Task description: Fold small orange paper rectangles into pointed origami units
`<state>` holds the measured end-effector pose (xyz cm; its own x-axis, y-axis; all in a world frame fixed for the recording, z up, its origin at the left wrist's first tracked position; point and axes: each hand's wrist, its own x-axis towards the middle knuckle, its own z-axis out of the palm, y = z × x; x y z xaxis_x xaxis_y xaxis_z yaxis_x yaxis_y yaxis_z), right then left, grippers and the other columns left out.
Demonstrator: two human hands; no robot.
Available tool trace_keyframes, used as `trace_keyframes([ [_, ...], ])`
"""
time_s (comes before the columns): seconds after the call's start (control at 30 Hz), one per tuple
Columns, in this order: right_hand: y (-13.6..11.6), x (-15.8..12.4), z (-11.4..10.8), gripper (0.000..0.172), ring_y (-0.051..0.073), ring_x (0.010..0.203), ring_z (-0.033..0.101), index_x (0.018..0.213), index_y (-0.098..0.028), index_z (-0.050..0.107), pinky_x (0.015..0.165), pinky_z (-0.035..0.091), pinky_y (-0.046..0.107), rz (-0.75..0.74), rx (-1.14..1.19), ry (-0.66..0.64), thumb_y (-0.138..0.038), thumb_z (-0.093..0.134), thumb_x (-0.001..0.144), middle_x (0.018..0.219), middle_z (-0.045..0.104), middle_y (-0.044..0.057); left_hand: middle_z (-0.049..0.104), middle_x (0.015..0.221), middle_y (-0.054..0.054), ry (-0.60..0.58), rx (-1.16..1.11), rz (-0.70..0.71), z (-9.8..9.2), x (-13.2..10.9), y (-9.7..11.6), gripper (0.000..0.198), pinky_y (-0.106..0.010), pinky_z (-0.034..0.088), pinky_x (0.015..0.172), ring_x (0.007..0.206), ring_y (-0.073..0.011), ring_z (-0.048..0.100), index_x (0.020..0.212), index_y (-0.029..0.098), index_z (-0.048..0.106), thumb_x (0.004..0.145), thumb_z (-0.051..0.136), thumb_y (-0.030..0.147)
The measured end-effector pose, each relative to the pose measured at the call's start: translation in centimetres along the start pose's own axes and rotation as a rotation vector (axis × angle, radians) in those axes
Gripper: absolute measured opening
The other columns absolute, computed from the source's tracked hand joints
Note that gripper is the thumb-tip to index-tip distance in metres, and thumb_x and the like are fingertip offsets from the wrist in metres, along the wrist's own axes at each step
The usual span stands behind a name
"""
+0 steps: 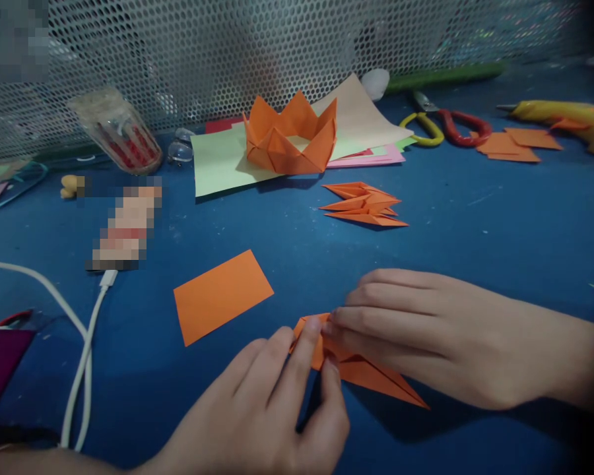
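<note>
A folded piece of orange paper [371, 377] with a long point toward the lower right lies between my hands. My left hand [282, 402] grips its left end with the index finger on top and the thumb at the near edge. From the right, my right hand [440, 330] pinches the same paper, its fingers covering the middle. A flat orange paper rectangle [222, 297] rests to the left. Farther back are several slim folded orange paper pieces [363, 204] and a crown-shaped orange paper ring [290, 142].
Coloured sheets [222, 165] lie under the ring. Scissors [460, 127], orange paper squares [509, 145] and a yellow glue gun [564, 115] sit at the back right. To the left are a blurred-out phone [129, 227], its white cable [86, 356] and a jar [123, 135]. Perforated mesh [202, 59] stands behind.
</note>
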<state>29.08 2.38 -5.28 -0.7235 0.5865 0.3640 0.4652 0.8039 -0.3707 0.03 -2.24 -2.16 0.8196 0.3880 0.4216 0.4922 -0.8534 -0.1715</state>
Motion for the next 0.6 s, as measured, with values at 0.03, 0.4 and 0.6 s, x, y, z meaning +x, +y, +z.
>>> trace_keyframes([
  [0.03,0.2,-0.1,0.0,0.039,0.028,0.109,0.076,0.123,-0.031,0.087,0.093,0.067,0.043,-0.004,0.006,-0.001,-0.057,0.058,0.120,0.118,0.081,0.013,0.089,0.125,-0.018,-0.008,-0.009,-0.003,0.0,0.0,0.0,0.029,-0.030,0.075,0.081,0.100,-0.0270,0.092,0.117,0.014,0.076,0.114,0.048,0.008],
  [0.4,1.0,3.2,-2.6,0.044,0.018,0.102,0.076,0.125,-0.016,0.081,0.095,0.063,0.026,-0.292,-0.066,-0.046,-0.017,0.037,0.126,0.111,0.084,0.009,0.090,0.125,-0.019,-0.014,-0.037,0.007,0.0,0.0,-0.3,0.025,-0.032,0.075,0.081,0.099,-0.0272,0.091,0.113,0.015,0.075,0.112,0.051,0.009],
  [0.6,-0.3,3.9,-3.5,0.065,0.018,0.092,0.075,0.106,-0.018,0.082,0.090,0.060,0.029,-0.416,-0.335,-0.002,-0.010,0.020,0.125,0.102,0.087,0.007,0.088,0.127,-0.022,-0.039,-0.034,-0.021,0.0,0.1,-0.2,0.024,-0.034,0.076,0.082,0.101,-0.0294,0.092,0.113,0.015,0.074,0.113,0.051,0.008],
])
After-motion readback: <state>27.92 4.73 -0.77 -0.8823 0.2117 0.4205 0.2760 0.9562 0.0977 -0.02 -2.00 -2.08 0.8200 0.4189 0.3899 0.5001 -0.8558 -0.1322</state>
